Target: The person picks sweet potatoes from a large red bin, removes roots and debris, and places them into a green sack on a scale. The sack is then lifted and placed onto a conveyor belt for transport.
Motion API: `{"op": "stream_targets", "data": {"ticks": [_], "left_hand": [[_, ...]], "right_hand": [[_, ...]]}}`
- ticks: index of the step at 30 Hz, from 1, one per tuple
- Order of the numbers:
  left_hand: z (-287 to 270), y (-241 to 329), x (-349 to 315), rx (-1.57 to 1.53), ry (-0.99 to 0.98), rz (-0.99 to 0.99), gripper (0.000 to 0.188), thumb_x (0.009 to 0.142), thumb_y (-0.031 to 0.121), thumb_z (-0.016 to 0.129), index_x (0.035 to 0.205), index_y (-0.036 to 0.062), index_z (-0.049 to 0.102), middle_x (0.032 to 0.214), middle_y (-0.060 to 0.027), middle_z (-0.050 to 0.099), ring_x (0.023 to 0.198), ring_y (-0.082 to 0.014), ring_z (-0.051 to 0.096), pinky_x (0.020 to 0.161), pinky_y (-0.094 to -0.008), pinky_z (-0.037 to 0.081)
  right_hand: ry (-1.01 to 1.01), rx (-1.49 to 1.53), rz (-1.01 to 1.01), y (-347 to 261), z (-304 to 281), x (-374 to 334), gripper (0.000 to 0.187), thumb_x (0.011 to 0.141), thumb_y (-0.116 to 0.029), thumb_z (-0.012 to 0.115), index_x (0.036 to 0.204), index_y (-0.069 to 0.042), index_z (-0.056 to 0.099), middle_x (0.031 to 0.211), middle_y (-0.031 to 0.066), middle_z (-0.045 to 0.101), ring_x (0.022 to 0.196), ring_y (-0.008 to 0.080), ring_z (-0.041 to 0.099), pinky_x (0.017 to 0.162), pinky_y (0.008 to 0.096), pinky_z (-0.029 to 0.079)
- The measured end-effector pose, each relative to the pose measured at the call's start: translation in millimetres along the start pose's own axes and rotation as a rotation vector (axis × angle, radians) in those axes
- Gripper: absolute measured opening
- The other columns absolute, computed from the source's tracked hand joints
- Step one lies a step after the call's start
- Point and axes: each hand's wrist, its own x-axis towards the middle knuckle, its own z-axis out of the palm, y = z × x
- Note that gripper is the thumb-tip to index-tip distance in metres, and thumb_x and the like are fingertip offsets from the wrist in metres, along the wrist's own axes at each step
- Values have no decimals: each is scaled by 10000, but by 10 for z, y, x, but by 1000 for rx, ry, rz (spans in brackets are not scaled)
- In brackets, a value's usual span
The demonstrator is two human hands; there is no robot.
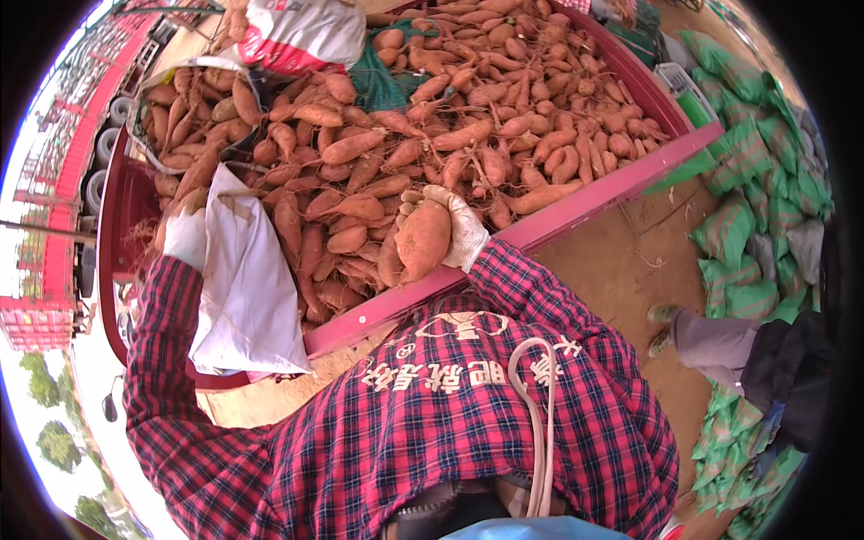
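My right hand (464, 230), in a pale work glove, is closed around a large, thick sweet potato (423, 243) above the near edge of the red cart bed (576, 205). On the left, my gloved left hand (186, 232) curls its fingers at the lower end of a long sweet potato (199, 171); part of that grip is hidden. Right beside this hand, a white woven sack (238, 279) drapes over the cart's edge. A big heap of loose sweet potatoes (360, 207) fills the bed in front of both hands.
An open sack of sweet potatoes (202, 112) stands at the left of the bed, with a red-and-white sack (301, 36) behind it. Green mesh netting (378, 76) lies in the heap. Filled green sacks (742, 162) line the right side, where another person's leg (711, 342) shows.
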Motion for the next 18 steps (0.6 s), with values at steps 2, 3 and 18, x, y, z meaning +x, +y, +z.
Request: {"op": "stream_targets", "data": {"ticks": [2, 3, 18], "left_hand": [[-134, 11, -228, -67, 298, 181, 363, 824, 43, 559, 1178, 98, 618, 1261, -148, 599, 1153, -396, 563, 861, -475, 540], [-202, 5, -365, -21, 385, 109, 476, 774, -8, 588, 1238, 96, 572, 1281, -128, 585, 1156, -394, 552, 897, -461, 532], [-1166, 1405, -1107, -1116, 633, 269, 709, 609, 319, 866, 1188, -13, 627, 1081, -211, 658, 1023, -364, 626, 933, -430, 494]], "right_hand": [[-3, 24, -17, -71, 25, -2, 370, 957, -334, 629, 1086, 11, 653, 977, 134, 711, 884, 282, 691, 838, 423, 585], [64, -37, -47, -90, 33, -20, 367, 964, -338, 615, 1087, 6, 653, 967, 134, 710, 871, 279, 692, 822, 415, 586], [-295, -190, 273, 355, 651, 0, 563, 1003, -465, 536, 1400, -69, 494, 1346, 191, 585, 1106, 304, 641, 928, 430, 545]]}}
